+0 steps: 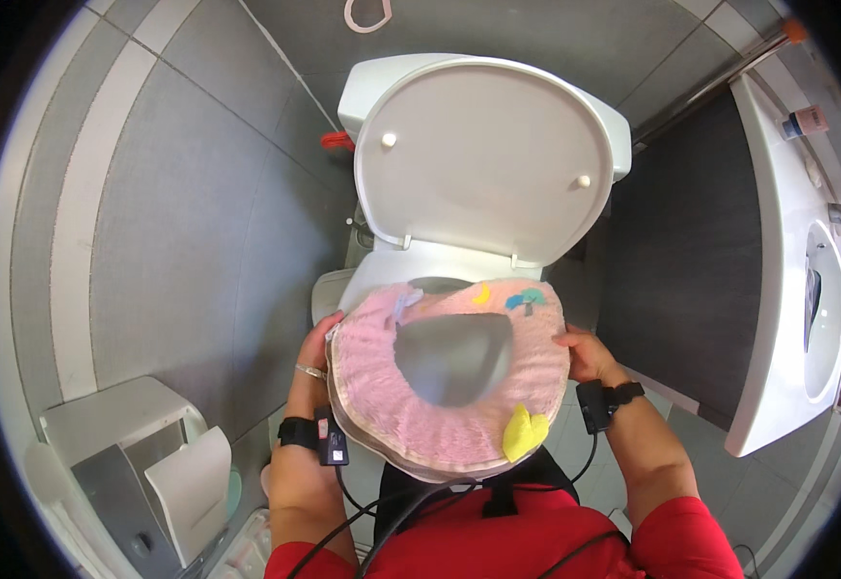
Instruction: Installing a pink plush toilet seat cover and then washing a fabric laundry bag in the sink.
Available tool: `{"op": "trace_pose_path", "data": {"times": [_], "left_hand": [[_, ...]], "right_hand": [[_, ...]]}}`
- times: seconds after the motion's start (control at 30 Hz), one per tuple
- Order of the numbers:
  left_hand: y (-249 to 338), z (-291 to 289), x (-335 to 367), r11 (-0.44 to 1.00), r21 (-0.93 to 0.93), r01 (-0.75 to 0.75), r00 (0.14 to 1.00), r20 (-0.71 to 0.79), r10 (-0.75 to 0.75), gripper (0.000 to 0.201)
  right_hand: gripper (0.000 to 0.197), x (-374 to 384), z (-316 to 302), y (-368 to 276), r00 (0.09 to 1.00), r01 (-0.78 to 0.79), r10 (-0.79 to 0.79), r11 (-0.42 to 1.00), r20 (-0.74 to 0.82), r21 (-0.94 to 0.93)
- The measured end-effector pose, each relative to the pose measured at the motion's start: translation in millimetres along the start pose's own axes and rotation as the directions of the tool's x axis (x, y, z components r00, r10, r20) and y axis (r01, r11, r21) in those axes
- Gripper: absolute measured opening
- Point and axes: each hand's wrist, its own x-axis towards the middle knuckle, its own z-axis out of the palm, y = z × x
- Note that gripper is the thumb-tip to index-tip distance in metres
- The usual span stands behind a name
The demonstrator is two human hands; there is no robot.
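Note:
A fluffy pink toilet seat cover [367, 391] lies over the front of the white toilet [392, 268], ring-shaped, with the bowl showing through its middle. It bears a yellow moon and a blue-green tree patch near the back and a yellow leaf-shaped tab [525, 433] at the front right. Beneath its front left edge a greyish rim shows. My left hand [317, 349] grips the cover's left edge, its fingers partly hidden. On the opposite edge my right hand [588, 355] holds the cover, fingertips against the plush. The raised toilet lid [483, 159] leans back on the tank.
At the right stands a white washbasin [778, 289] above a dark cabinet [686, 261]. A grey and white bin [165, 473] with a hanging flap is at the lower left. Black cables [382, 526] run from my wrist devices across my lap. A tiled wall rises at left.

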Motion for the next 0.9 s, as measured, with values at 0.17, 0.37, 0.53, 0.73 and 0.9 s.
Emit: {"op": "trace_pose_path", "data": {"times": [0.17, 0.37, 0.53, 0.73, 0.9], "left_hand": [[-6.5, -8.4, 6.8, 0.987, -0.155, 0.032, 0.999, 0.011, -0.031, 0.032], [-9.6, -28.9, 15.7, 0.991, 0.119, -0.068, 0.997, -0.028, 0.072, 0.021], [-8.2, -32.3, 11.5, 0.988, 0.09, -0.123, 0.992, -0.005, 0.124, 0.018], [-16.0, -39.8, 22.8, 0.98, 0.097, -0.172, 0.985, 0.035, 0.169, 0.018], [-23.2, -36.2, 35.1, 0.994, -0.113, -0.008, 1.0, -0.012, 0.006, 0.026]], "right_hand": [[0.055, -6.4, 0.9, 5.6, 0.999, 0.05, -0.05, 0.989, 0.009, -0.142], [0.063, -5.2, 49.2, -48.9, 0.967, -0.25, 0.089, 0.131, -0.24, -0.959], [0.052, 51.8, 116.7, -64.8, 0.952, 0.03, -0.228, -0.596, 0.204, -0.802], [0.043, 143.2, 182.9, 3.7, 0.858, 0.413, -0.093, -0.459, 0.505, -0.786], [0.034, 170.7, 172.2, 39.0, 0.839, 0.408, -0.122, -0.502, 0.53, -0.763]]}}
